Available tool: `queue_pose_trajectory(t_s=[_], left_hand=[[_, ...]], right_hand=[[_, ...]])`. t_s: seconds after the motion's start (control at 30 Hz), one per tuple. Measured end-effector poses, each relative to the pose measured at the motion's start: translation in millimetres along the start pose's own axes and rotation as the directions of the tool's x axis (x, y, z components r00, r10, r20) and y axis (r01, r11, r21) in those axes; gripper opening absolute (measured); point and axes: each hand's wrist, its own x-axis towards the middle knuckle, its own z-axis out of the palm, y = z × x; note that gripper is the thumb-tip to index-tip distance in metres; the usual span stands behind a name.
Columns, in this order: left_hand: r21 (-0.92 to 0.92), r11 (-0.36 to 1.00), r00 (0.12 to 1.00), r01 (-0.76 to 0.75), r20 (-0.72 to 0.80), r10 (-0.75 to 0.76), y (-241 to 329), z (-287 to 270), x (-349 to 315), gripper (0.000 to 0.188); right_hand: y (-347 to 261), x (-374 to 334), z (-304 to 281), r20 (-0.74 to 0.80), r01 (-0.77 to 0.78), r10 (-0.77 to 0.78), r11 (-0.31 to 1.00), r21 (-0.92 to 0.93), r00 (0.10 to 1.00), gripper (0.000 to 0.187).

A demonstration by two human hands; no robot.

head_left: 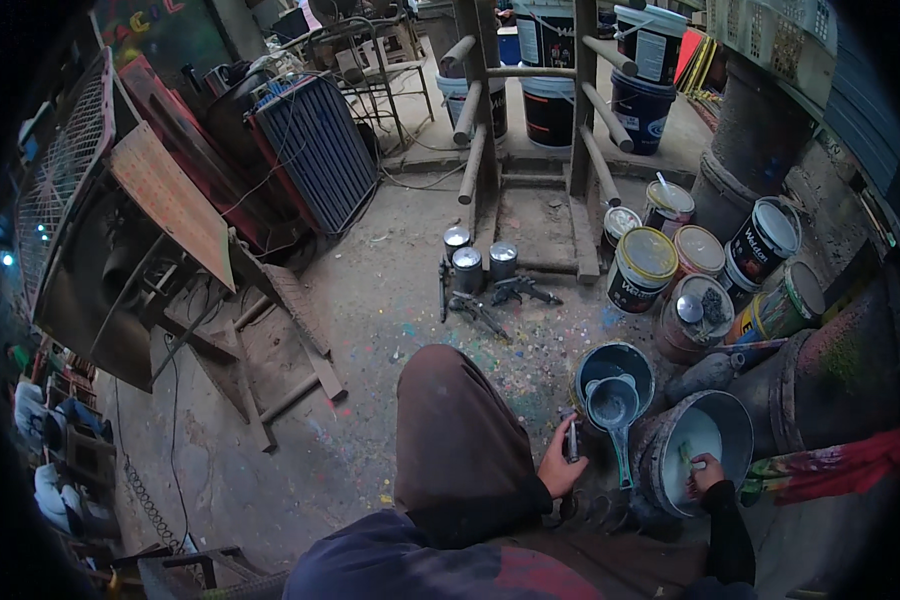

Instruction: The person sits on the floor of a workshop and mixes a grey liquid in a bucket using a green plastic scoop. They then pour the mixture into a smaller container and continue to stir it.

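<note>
My left hand is closed around a small grey metal part, most of it hidden by the fingers. Over a wide bucket, my right hand grips what looks like a small brush, its end down by the cloudy pale liquid. Between the hands, a blue-grey dipper rests across a dark blue pail, its handle pointing toward me. Farther ahead on the floor lie several spray guns beside metal cups.
Paint cans crowd the right side, near a dark drum and a stained red cloth. A wooden frame stands ahead, with paint pails behind. On the left are a wooden stand and a radiator-like panel.
</note>
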Motion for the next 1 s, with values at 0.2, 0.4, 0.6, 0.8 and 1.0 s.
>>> queue_pose_trajectory(t_s=[0.2,0.4,0.6,0.8,1.0], left_hand=[[-0.074,0.996,0.999,0.052,0.021,-0.05,5.9,1.3,-0.2,0.076],[-0.045,0.999,1.0,0.03,0.007,-0.03,3.2,2.1,-1.0,0.075],[-0.036,0.997,0.998,0.068,0.016,-0.067,8.6,0.7,-0.9,0.075],[-0.036,0.999,0.999,0.037,0.015,-0.037,4.8,1.0,-1.1,0.075],[-0.081,0.996,0.999,0.04,0.027,-0.038,8.4,0.8,-0.5,0.074]], right_hand=[[4.5,5.9,-0.1,-0.172,0.072,-0.077,0.997,-0.036,0.982,0.025],[0.9,4.5,0.0,-0.176,0.131,-0.148,0.986,-0.108,0.973,0.028],[6.4,12.4,-5.0,-0.182,0.135,-0.161,0.98,-0.146,0.97,0.028],[25.7,21.6,-5.0,-0.162,0.302,-0.417,0.83,-0.468,0.894,0.034],[18.9,15.8,-4.9,-0.07,0.33,-0.402,0.827,-0.456,0.913,0.036]])
